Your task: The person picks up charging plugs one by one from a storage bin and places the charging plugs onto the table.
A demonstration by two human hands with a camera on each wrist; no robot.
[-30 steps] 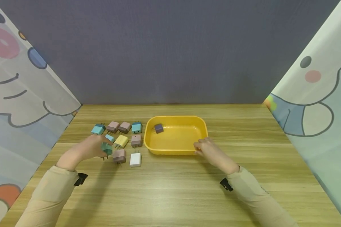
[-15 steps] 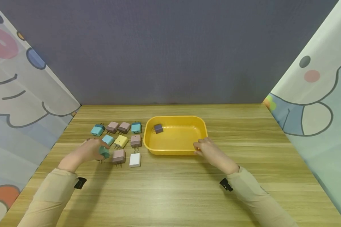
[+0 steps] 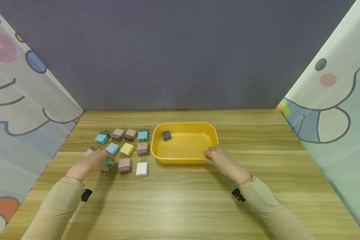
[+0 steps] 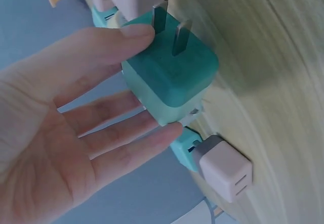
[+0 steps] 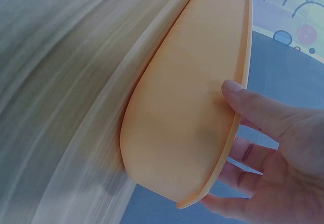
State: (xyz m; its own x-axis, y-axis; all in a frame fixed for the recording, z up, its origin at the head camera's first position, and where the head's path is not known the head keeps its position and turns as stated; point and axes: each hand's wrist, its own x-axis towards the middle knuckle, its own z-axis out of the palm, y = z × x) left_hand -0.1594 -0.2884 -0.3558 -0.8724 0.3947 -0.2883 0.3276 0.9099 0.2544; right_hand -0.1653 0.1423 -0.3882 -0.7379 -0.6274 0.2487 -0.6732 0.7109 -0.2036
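My left hand (image 3: 93, 162) pinches a green plug charger (image 4: 172, 72) between thumb and fingers. In the left wrist view its two metal prongs show beside my thumb tip. Around this hand on the table lie a light blue charger (image 3: 112, 148), a pink charger (image 3: 90, 151) partly behind the hand, and a pink-and-brown charger (image 3: 125, 165). My right hand (image 3: 220, 159) grips the front right rim of a yellow plastic basket (image 3: 184, 160), thumb on the outer wall and fingers over the rim. A dark purple charger (image 3: 166, 135) lies inside the basket at its back left.
More chargers lie left of the basket: a yellow one (image 3: 127, 149), a white one (image 3: 142, 169), a blue one (image 3: 143, 134) and several pink ones. The wooden table (image 3: 180, 203) meets a dark grey panel (image 3: 180, 56) behind, with cartoon-printed cloth on both sides.
My left hand has moved slightly toward me with the green charger, uncovering the light blue charger and part of the pink one at far left. My right hand has stayed on the basket.
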